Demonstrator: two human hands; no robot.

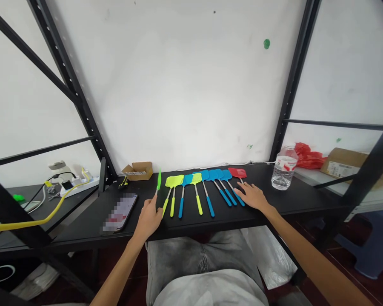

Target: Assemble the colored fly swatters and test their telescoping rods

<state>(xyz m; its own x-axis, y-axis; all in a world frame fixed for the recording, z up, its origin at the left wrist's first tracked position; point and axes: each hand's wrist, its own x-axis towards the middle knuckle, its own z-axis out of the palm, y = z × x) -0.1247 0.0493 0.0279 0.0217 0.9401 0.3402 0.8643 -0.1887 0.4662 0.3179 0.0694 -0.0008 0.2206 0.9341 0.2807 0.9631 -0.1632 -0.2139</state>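
Observation:
A bright green fly swatter [159, 180] stands edge-on at the left end of the row, its handle closed in my left hand [149, 216]. Beside that hand lie two yellow-green fly swatters [174, 181] with overlapping heads. Further right, a third yellow-green fly swatter [197, 178] lies between several blue fly swatters [215, 174], handles pointing toward me. My right hand [250, 195] rests palm down with fingers stretched out at the right end, over the handle of a red fly swatter [238, 172]. Most of that handle is hidden under the hand.
On the black table [261, 221] a phone [120, 212] and a small open cardboard box [139, 171] lie left. A water bottle [284, 169] stands right, before a red plastic bag [308, 157] and a carton [344, 165]. A yellow cable [47, 217] and metal posts flank the table.

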